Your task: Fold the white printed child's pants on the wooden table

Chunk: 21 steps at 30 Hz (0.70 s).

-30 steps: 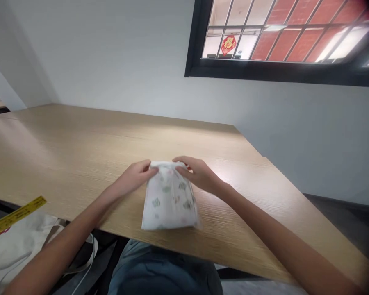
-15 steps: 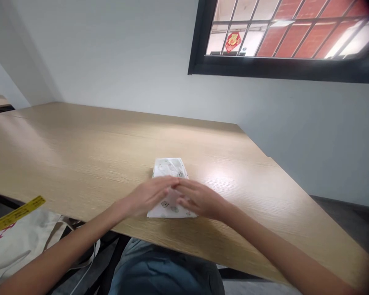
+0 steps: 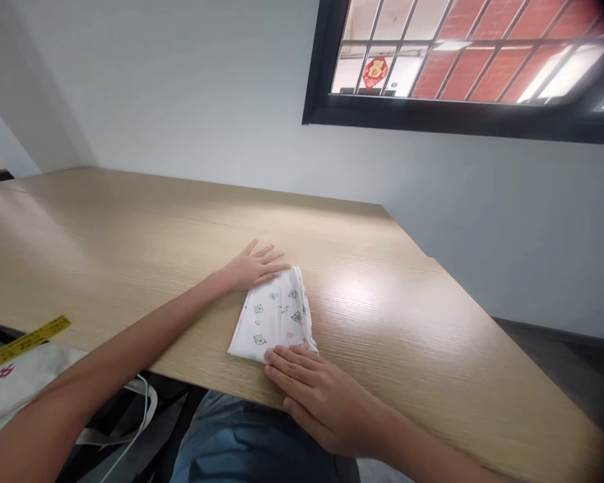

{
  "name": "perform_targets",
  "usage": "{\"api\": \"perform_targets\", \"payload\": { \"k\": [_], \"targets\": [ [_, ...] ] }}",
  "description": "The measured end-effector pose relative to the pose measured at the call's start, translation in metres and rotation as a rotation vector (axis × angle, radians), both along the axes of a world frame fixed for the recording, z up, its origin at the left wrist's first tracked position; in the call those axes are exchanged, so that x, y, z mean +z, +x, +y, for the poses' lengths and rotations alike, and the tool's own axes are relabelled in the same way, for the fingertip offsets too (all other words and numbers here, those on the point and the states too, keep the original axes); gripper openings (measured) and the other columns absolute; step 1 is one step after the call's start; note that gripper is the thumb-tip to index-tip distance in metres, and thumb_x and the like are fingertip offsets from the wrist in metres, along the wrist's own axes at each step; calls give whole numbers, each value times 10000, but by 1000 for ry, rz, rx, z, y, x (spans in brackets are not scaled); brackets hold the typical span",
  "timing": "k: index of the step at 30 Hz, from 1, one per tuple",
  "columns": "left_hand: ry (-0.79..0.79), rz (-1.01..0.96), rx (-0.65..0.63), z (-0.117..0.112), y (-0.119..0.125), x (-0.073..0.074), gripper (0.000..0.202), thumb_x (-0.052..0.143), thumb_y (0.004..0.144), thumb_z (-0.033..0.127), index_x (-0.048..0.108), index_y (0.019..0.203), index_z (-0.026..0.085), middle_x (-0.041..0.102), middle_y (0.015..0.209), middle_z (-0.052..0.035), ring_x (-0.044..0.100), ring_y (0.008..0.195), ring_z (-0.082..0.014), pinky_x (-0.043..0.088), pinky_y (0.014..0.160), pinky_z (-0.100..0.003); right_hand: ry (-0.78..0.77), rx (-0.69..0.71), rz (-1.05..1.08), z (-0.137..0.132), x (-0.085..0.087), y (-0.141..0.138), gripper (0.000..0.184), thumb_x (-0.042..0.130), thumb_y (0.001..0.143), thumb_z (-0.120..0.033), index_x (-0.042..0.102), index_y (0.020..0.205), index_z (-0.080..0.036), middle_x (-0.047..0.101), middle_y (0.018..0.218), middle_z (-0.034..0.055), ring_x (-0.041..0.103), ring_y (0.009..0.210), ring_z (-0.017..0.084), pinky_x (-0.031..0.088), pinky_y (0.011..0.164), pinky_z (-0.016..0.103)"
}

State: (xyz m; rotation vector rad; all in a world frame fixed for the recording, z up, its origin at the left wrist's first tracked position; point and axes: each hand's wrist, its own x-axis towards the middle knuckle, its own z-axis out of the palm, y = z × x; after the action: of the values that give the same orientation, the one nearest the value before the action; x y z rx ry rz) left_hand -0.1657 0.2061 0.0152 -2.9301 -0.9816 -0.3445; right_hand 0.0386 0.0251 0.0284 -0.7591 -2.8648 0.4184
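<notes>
A small folded white cloth [image 3: 276, 315] with little printed figures lies on the wooden table [image 3: 131, 228], close to its near edge. My left hand [image 3: 249, 267] lies flat at the cloth's far left corner, fingers spread and open, fingertips touching the fabric. My right hand [image 3: 315, 392] rests flat at the cloth's near edge, fingers stretched out together and pressing on the near right corner. Neither hand grips anything.
A white wall runs behind the table, with a black-framed window [image 3: 463, 67] high at the right. A white tote bag [image 3: 15, 396] with a yellow strip [image 3: 23, 343] sits below the table's left near edge. My lap in blue trousers [image 3: 231, 443] is under the table edge.
Both hands slid from the cloth's far end onto its middle, then parted: the left went to the far left corner, the right to the near edge. The cloth now lies slightly turned.
</notes>
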Motion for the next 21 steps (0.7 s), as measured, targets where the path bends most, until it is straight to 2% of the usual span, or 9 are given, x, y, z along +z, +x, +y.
{"api": "perform_targets", "payload": {
  "k": [3,6,9,12,14,17,19,21],
  "targets": [
    [29,-45,53,-17,-8,4,408,299,930,275,366,1332,255,275,1441,-48,174,1343,-244,17,1064,-518,-8,6,108,5,3,2,355,342,918,-185,479,1235,-105,504,1278,87,411,1212,153,269,1076,325],
    [6,-60,47,-41,-18,1,414,279,927,223,359,1333,225,342,1410,-41,288,1306,-181,119,1081,-444,95,-32,265,31,-1,5,303,367,896,-155,553,1133,-126,577,1181,88,470,1151,158,298,1058,364],
    [-50,-31,-24,-62,-29,-5,354,316,925,269,492,1232,258,501,1295,15,415,1223,-126,227,1065,-330,168,-78,295,64,-8,11,289,369,891,-157,579,1085,-115,562,1186,119,443,1171,187,311,1039,415],
    [-129,-28,-35,-80,-39,-11,394,337,918,371,439,1284,267,460,1330,9,377,1255,-146,233,1065,-327,70,-75,184,80,-10,20,347,386,906,-240,502,1207,-112,485,1278,127,348,1249,188,323,1033,400],
    [-216,-45,-31,-94,-44,-13,571,426,850,511,312,1360,281,353,1401,-14,294,1304,-205,174,1084,-388,-25,-90,86,74,-10,26,502,454,882,-372,398,1308,-113,377,1370,132,253,1302,204,298,1047,405],
    [-329,-67,-91,-122,-49,-15,980,592,618,675,169,1405,272,234,1450,-74,224,1323,-301,54,1083,-486,-75,-67,29,48,-13,33,936,628,684,-577,266,1373,-56,231,1431,181,147,1333,269,217,1075,445],
    [-355,-62,-121,-144,-50,-16,1087,625,558,687,123,1416,247,189,1459,-112,206,1320,-341,13,1063,-539,-57,-22,37,27,-16,36,1068,706,583,-565,243,1373,-16,219,1427,208,115,1334,302,194,1078,464],
    [-343,-59,-116,-163,-48,-17,962,617,647,605,152,1412,255,201,1457,-113,213,1318,-342,49,1053,-557,-36,-24,56,7,-19,37,945,717,620,-395,272,1363,-19,251,1417,203,121,1332,303,219,1071,465]
  ]
}}
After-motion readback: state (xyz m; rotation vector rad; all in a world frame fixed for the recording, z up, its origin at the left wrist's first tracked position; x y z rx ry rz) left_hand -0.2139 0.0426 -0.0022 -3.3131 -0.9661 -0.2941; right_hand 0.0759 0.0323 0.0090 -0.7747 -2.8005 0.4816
